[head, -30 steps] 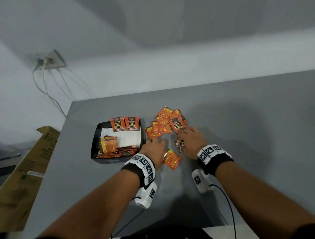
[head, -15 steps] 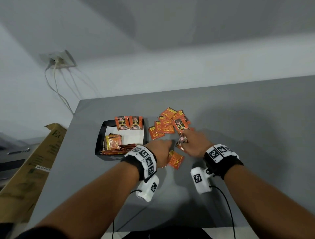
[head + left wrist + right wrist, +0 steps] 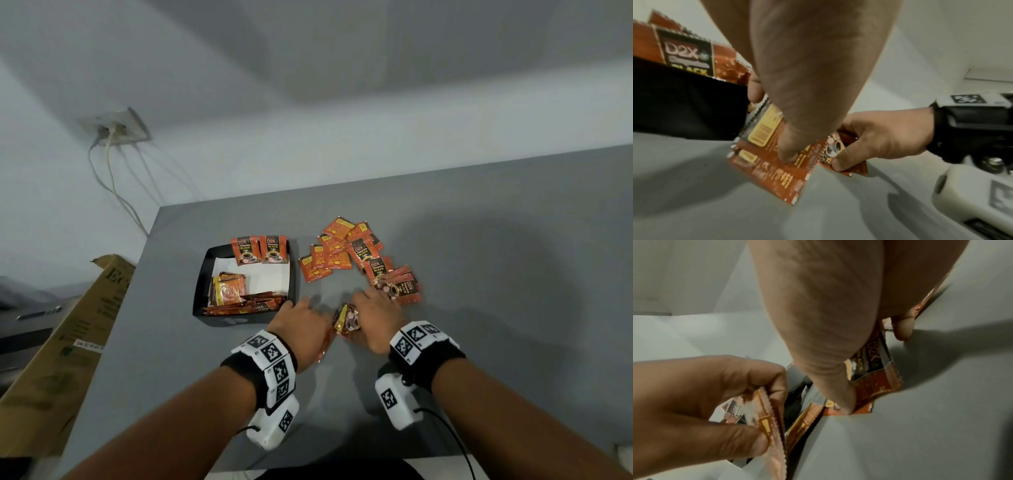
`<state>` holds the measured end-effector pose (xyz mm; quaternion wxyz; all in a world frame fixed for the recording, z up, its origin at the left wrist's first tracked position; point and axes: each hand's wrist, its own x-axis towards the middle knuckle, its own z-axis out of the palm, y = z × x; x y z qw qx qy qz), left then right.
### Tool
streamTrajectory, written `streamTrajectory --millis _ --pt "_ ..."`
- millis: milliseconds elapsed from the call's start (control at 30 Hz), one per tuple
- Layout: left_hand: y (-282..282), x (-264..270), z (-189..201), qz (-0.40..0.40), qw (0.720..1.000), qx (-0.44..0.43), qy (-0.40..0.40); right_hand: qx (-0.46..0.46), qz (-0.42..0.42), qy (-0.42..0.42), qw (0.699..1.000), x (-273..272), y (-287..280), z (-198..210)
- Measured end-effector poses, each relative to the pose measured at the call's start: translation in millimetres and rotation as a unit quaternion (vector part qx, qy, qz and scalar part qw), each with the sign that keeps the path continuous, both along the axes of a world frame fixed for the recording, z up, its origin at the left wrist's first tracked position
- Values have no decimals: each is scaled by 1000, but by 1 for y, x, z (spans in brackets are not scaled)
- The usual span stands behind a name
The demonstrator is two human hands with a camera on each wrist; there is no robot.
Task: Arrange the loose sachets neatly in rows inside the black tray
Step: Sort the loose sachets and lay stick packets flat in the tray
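Observation:
The black tray [image 3: 205, 301] sits at the left of the grey table, with two sachets [image 3: 259, 249] upright at its far wall and several more piled near its front. Loose orange sachets [image 3: 337, 253] lie scattered to its right. My left hand [image 3: 310, 310] pinches one sachet [image 3: 774, 164], its printed back showing, just in front of the tray's right corner. My right hand [image 3: 363, 308] pinches another sachet [image 3: 835, 146] right beside it. Both sachets [image 3: 346, 320] stand on edge, meeting between my hands.
A cardboard box [image 3: 68, 342] leans beside the table's left edge. A wall socket [image 3: 116, 132] with hanging cables is behind. More sachets [image 3: 400, 284] lie just beyond my right hand. The table's right half is bare grey surface.
My right hand came back from the pile with a sachet. My left hand lifted the sachet that lay flat beside it. Both hands moved together.

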<state>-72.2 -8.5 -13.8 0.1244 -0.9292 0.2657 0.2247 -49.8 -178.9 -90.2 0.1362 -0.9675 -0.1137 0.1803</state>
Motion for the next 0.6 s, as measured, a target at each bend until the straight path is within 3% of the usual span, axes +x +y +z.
streamTrajectory --millis 133,233,333,467,600 --pt "4 -2 3 16 1000 -9 19 32 13 17 999 3 2 4" --pt "7 1 1 43 998 -33 24 63 -28 17 997 15 -12 17" --pt "3 12 2 69 994 -86 4 26 -81 -4 996 31 -42 29" --pt "-15 43 14 133 979 -151 -19 -37 -83 11 996 32 -72 25" --pt "-29 82 17 191 969 -154 -38 -33 -92 -28 995 23 -78 13"
